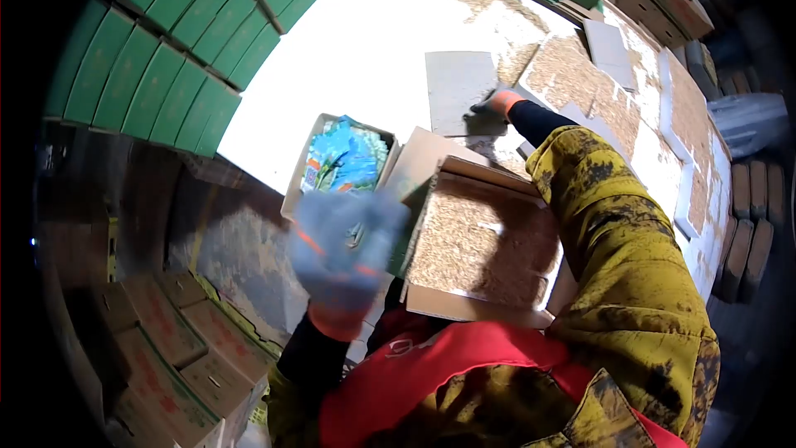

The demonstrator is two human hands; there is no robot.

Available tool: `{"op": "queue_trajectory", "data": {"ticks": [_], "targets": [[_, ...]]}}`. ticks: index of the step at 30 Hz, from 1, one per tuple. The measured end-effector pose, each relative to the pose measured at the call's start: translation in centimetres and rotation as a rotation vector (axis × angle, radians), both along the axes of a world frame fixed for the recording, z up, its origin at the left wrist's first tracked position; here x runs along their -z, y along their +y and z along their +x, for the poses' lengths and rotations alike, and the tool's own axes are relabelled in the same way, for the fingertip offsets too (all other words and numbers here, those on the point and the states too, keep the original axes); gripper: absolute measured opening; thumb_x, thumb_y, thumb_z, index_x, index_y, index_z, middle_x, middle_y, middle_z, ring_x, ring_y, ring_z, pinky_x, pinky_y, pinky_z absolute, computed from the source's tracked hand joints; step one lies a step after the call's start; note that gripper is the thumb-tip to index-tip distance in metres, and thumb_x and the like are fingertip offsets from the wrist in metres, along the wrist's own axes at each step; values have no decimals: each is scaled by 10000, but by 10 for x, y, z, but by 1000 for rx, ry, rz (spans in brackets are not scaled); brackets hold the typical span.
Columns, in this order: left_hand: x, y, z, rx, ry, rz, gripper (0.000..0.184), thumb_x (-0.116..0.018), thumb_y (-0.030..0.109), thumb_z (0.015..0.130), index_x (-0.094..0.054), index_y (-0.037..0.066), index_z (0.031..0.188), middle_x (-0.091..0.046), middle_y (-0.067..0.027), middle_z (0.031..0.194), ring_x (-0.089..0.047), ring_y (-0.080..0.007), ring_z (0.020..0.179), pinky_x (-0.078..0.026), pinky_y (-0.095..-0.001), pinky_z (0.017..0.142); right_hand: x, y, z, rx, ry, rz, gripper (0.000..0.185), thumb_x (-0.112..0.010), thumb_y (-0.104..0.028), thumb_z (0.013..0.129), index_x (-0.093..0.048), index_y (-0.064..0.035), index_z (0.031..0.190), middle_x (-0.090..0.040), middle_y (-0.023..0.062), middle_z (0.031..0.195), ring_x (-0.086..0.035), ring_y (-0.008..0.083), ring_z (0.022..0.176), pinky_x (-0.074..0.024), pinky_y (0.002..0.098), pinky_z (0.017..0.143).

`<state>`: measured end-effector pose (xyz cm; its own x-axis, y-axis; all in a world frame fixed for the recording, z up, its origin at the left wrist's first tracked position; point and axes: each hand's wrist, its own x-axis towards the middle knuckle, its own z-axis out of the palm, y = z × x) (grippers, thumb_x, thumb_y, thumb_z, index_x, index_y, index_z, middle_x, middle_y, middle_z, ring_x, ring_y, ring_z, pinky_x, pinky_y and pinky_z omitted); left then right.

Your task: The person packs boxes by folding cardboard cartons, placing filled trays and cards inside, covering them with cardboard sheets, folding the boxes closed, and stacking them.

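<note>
My left hand (344,236), in a grey glove with an orange cuff, is smeared by motion in front of a small box (298,162) holding blue printed packets (348,158). Its fingers cannot be made out. Farther out, my gloved right hand (495,104) is at the right edge of a flat grey cardboard sheet (456,91); its fingertips overlap the sheet and look closed on the edge. Close to my body stands an open cardboard box (460,303), its flaps folded out. Loose tan shavings (464,241) fill it, partly in shadow.
Stacked green boxes (149,91) line the far left. Brown cartons (182,348) are piled at lower left. Trays of shavings (580,75) and another grey sheet (609,54) lie on the white table (332,50). More boxes (659,8) stand at upper right.
</note>
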<state>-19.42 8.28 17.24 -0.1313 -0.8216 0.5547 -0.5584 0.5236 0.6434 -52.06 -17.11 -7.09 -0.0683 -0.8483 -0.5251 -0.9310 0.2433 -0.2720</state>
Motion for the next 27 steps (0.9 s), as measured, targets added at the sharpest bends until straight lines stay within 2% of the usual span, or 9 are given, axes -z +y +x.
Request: {"op": "queue_trajectory", "data": {"ticks": [3, 7, 10, 12, 18, 21, 24, 26, 27], "targets": [[-3, 18, -54, 413, -567, -126, 168, -593, 181, 770, -644, 115, 916, -530, 16, 684, -550, -145, 677, -411, -293, 586, -45, 29, -2, -143, 68, -119, 1102, -789, -562, 585, -293, -1, 1393, -496, 260, 1277, -492, 364, 1183, -413, 383, 963], [35, 25, -78, 610, -907, 63, 646, -695, 359, 708, -487, 72, 1249, -546, -108, 1107, -503, -295, 1077, -350, -390, 986, -55, 51, -4, -539, 147, -189, 1203, -832, -504, 547, -158, -108, 1462, -266, 220, 1448, -293, 416, 1313, -325, 493, 1030], [16, 16, -53, 342, -658, 18, 727, -733, 295, 695, -446, 13, 1301, -506, -178, 1237, -457, -336, 1183, -345, -455, 1011, -36, 53, -1, -905, 442, -181, 1266, -850, -501, 506, -85, -229, 1478, -120, 163, 1512, -169, 457, 1346, -269, 620, 1014], [20, 11, -45, 15, -480, 131, 747, -731, 247, 700, -417, -18, 1323, -468, -206, 1300, -443, -380, 1194, -350, -470, 1008, -30, 62, -3, -845, 335, -209, 1240, -858, -475, 476, -155, -207, 1462, -238, 178, 1456, -264, 449, 1292, -300, 570, 1021], [90, 13, -41, 194, -149, 425, 451, -590, 95, 869, -460, -58, 1273, -467, -279, 1286, -517, -422, 1108, -458, -395, 901, 9, 16, -31, -960, 255, -393, 643, -592, -75, 783, -361, -158, 1377, -439, 163, 1333, -546, 343, 1091, -452, 399, 912], [93, 18, -45, 92, 66, 643, 470, -568, 116, 895, -431, -36, 1318, -525, -254, 1233, -514, -357, 1148, -425, -360, 938, -7, 20, -30, -765, -38, -428, 451, -533, -213, 856, -477, -165, 1301, -474, 139, 1339, -531, 348, 1124, -430, 393, 946], [100, 15, -36, 101, 294, 889, 486, -530, 149, 934, -378, -26, 1361, -507, -208, 1283, -498, -246, 1188, -405, -328, 971, -108, 59, -31, -597, -309, -820, 348, -530, -275, 887, -576, -113, 1191, -571, 150, 1218, -586, 340, 1018, -471, 379, 871], [94, 15, -38, 150, 826, 1028, 496, -533, 132, 935, -358, -6, 1379, -513, -123, 1268, -485, -170, 1172, -398, -287, 991, -204, 123, -27, -311, -537, -658, 298, -542, -256, 895, -610, -87, 1131, -627, 137, 1107, -618, 314, 930, -497, 359, 808], [108, 14, -32, 217, 594, 918, 482, -521, 148, 944, -365, 1, 1376, -519, -129, 1258, -495, -180, 1157, -400, -293, 988, -230, 158, -27, -396, -556, -734, 279, -553, -237, 890, -616, -89, 1118, -642, 123, 1047, -627, 303, 893, -500, 356, 800]]}}
